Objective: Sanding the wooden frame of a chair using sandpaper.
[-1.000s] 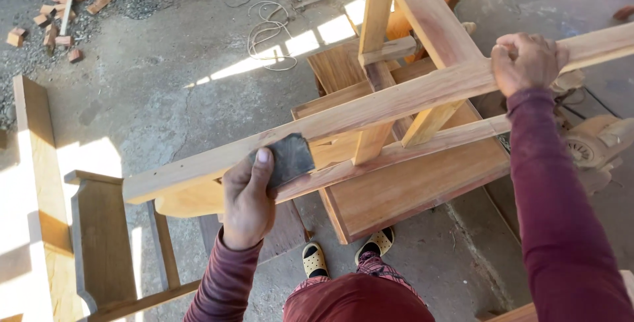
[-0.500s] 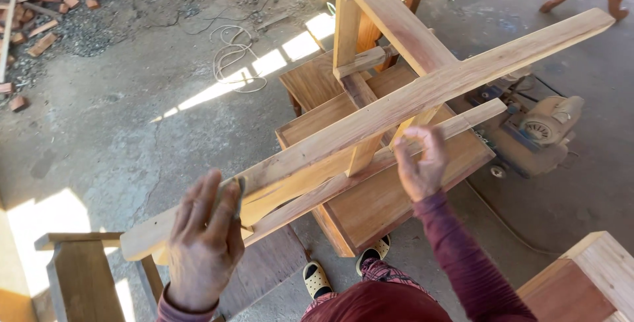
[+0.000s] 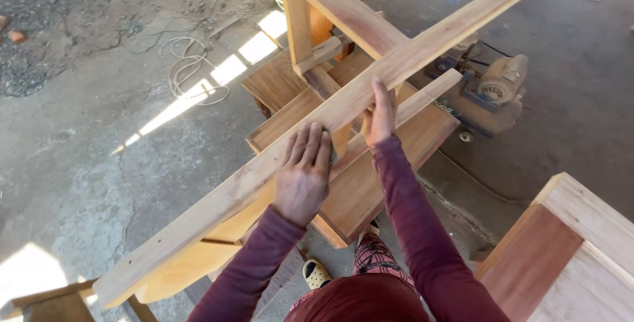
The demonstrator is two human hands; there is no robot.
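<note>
A long pale wooden plank (image 3: 211,203) runs diagonally from lower left to upper right, crossing another beam (image 3: 337,5) of an upturned wooden furniture frame. My left hand (image 3: 305,170) lies flat on the plank's top face, fingers together, and presses a dark sanding sheet (image 3: 333,157), of which only a sliver shows. My right hand (image 3: 381,114) sits just beyond it, fingers stretched up along the plank's near side, holding it. Below both hands lies the frame's brown panel (image 3: 370,190).
A small motor-driven machine on wheels (image 3: 492,91) stands right of the frame, its cable trailing over the concrete floor. A loose cord coil (image 3: 188,74) lies at the left. A wooden cabinet corner (image 3: 574,249) fills the lower right. My sandalled foot (image 3: 316,272) is under the frame.
My left hand has gone from gripping the pad low on the plank, to lifted with fingers spread, to flat on the plank higher up. My right hand slid down from the far end.
</note>
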